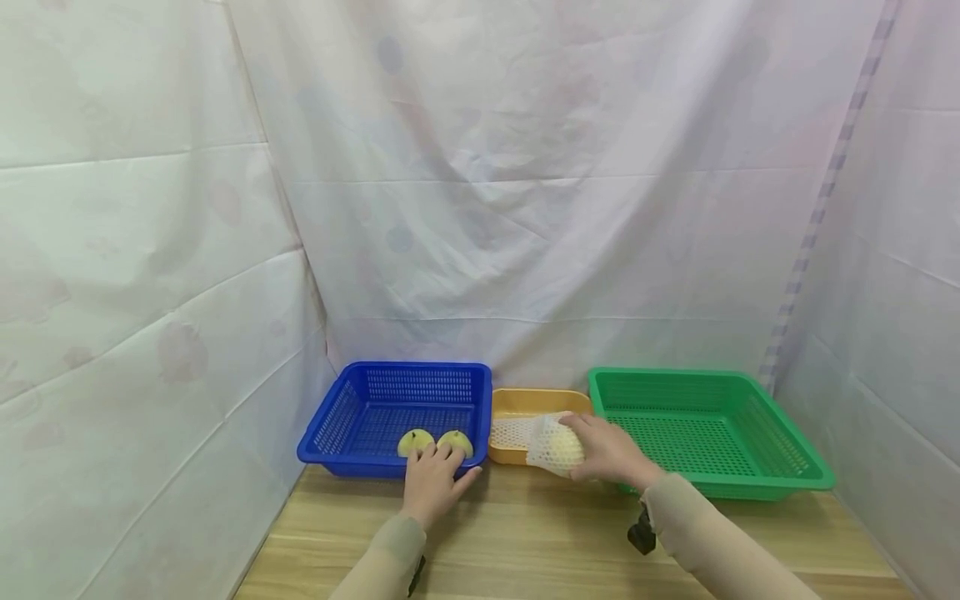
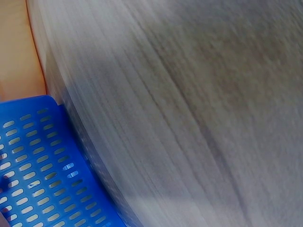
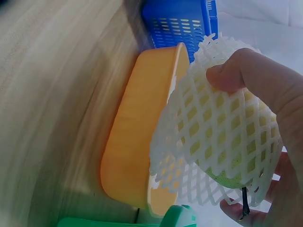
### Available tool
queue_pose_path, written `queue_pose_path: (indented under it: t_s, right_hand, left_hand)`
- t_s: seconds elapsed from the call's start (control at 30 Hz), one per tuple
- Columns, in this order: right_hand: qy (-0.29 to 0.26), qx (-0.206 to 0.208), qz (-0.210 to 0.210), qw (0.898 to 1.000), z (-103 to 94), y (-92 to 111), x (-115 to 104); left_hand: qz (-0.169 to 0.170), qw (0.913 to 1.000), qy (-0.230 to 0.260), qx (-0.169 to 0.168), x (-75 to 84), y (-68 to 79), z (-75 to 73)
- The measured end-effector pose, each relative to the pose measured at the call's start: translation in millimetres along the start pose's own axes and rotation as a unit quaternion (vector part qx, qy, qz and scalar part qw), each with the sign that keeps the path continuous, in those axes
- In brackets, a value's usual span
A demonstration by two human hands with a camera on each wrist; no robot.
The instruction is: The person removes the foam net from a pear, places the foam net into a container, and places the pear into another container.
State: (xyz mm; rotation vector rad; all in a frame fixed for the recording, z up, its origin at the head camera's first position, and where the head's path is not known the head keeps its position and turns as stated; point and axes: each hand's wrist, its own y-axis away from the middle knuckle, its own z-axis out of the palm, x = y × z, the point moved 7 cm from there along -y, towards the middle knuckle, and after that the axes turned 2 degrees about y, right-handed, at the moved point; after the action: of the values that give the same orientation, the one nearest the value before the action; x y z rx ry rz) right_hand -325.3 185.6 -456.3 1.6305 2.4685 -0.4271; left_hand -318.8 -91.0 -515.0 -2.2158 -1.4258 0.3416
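My right hand [image 1: 611, 452] grips a yellow-green pear [image 3: 215, 127] wrapped in a white foam net [image 1: 546, 442]. In the right wrist view the thumb presses on the net, and the pear's dark stem points downward. This pear is held over the front right of the orange basket [image 1: 507, 457], where more white foam netting lies. Two bare pears [image 1: 415, 442] sit side by side at the front of the blue basket [image 1: 352, 467]. My left hand [image 1: 435, 485] reaches over that basket's front rim, its fingertips at the pears. The left wrist view hardly shows this hand.
A green basket [image 1: 765, 485] stands to the right of the orange one, close beside it. All three baskets are in a row on the wooden table [image 1: 525, 533]. White curtains [image 1: 480, 250] hang behind and at both sides.
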Motion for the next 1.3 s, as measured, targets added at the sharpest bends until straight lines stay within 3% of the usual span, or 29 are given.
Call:
queue_pose_path:
  t_s: [1.3]
  right_hand:
    - [0.005, -0.025, -0.038, 0.999, 31.0, 11.6, -9.9]
  left_hand:
    - [-0.013, 0.9999, 0.002, -0.009, -2.4, 0.6, 5.3]
